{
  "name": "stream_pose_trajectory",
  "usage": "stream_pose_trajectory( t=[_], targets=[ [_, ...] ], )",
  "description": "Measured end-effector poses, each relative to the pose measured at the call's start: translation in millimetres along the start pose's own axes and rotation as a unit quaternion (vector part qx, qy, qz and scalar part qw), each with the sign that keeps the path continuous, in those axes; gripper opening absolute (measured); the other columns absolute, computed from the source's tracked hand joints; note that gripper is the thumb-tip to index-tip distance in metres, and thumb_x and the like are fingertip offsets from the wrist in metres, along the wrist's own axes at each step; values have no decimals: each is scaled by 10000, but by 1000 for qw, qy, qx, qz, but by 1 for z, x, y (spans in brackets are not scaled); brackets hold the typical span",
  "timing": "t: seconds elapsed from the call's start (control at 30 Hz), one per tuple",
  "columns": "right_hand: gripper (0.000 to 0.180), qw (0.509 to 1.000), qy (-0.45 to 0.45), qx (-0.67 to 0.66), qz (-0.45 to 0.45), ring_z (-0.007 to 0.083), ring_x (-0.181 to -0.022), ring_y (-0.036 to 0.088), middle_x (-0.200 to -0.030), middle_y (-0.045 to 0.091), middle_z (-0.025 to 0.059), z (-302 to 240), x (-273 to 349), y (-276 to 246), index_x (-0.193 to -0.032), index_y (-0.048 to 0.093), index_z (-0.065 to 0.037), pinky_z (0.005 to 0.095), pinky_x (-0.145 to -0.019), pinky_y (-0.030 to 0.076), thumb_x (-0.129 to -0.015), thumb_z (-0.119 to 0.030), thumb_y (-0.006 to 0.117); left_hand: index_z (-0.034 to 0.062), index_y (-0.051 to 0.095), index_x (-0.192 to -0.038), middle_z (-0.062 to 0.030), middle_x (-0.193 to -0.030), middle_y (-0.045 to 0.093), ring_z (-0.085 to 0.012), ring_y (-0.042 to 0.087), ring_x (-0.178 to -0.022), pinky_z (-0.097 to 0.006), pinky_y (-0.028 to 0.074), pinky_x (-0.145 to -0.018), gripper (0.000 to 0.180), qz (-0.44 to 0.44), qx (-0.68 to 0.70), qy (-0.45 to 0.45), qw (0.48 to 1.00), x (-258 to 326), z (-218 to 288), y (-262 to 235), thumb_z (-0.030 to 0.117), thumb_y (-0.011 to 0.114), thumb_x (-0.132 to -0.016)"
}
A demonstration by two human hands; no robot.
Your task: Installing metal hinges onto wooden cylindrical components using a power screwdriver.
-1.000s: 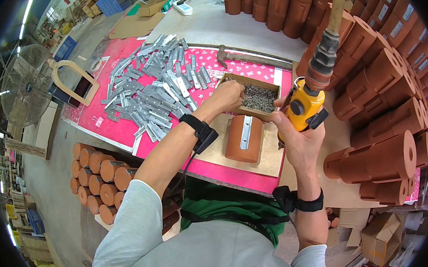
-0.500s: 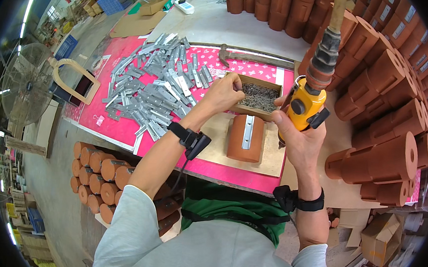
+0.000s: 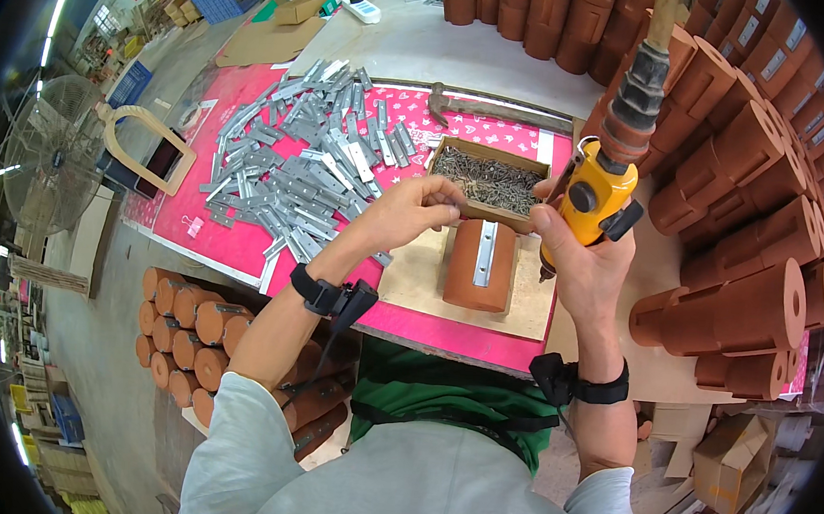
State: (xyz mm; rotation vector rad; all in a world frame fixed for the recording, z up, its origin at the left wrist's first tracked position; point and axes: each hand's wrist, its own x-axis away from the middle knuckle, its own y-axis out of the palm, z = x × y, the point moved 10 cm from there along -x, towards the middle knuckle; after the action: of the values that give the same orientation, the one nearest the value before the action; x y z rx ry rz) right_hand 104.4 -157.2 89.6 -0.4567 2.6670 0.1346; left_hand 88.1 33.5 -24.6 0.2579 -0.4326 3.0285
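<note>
My right hand [image 3: 583, 274] grips a yellow power screwdriver [image 3: 600, 196], its dark tip slanting down near the right side of a terracotta-coloured cylinder [image 3: 502, 280]. The cylinder lies on a pale wooden board [image 3: 408, 287], with a silver metal strip [image 3: 485, 254] along its upper side. Just left of the cylinder's far end is my left hand [image 3: 410, 214], thumb and fingers pinched together; whatever they hold is too small to make out. Beyond it stands a shallow cardboard box [image 3: 503, 218] of small screws [image 3: 492, 179].
A heap of silver metal strips [image 3: 293, 187] covers the pink tabletop at left. Behind the box lies a hammer [image 3: 499, 112]. Many terracotta-coloured cylinders [image 3: 729, 303] stand along the right and back. More cylinders [image 3: 211, 329] are stacked below the table's left edge. A fan [image 3: 54, 160] stands far left.
My left hand has come out from the screw box toward me, to the far end of the cylinder, fingers still pinched. The power screwdriver has shifted very slightly right in my right hand.
</note>
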Motion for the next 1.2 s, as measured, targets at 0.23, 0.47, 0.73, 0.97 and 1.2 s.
stream_pose_trajectory(
  t=[0.23,0.47,0.73,0.97,1.2],
  targets=[
    [333,999,29,-36,-17,87,-828,572,-929,605,19,-8,-5,12,-1042,522,-17,232,-745,477,-785,-43,732,-2,633,-969,-40,-870,604,-115,582,-791,-262,471,-738,136,63,-52,132,988,13,12,-2,79,598,-865],
    [316,995,35,-87,-26,65,-799,565,-904,599,9,-23,-14,26,-1031,520,-18,218,-711,473,-788,-31,722,-13,634,-964,-40,-928,626,-108,604,-862,-250,485,-787,116,59,13,112,992,21,18,11,43,616,-864],
    [188,996,-52,-77,5,114,-697,611,-891,638,74,-33,-28,33,-987,563,6,243,-623,501,-835,-62,650,-9,636,-977,-57,-936,647,-119,624,-906,-262,499,-815,151,36,52,138,988,32,24,36,9,648,-827],
    [164,992,-55,-110,22,117,-699,613,-927,643,78,-36,-29,40,-992,572,15,241,-617,496,-865,-70,632,8,552,-1119,-68,-952,632,-120,615,-894,-272,504,-824,284,37,79,115,989,35,33,46,12,626,-845],
    [174,995,-48,-89,6,114,-708,611,-930,642,78,-32,-29,45,-997,571,19,236,-615,492,-870,-82,634,2,552,-1123,-70,-957,635,-122,617,-899,-276,505,-828,284,38,58,97,993,37,34,46,11,619,-847]
  ],
)
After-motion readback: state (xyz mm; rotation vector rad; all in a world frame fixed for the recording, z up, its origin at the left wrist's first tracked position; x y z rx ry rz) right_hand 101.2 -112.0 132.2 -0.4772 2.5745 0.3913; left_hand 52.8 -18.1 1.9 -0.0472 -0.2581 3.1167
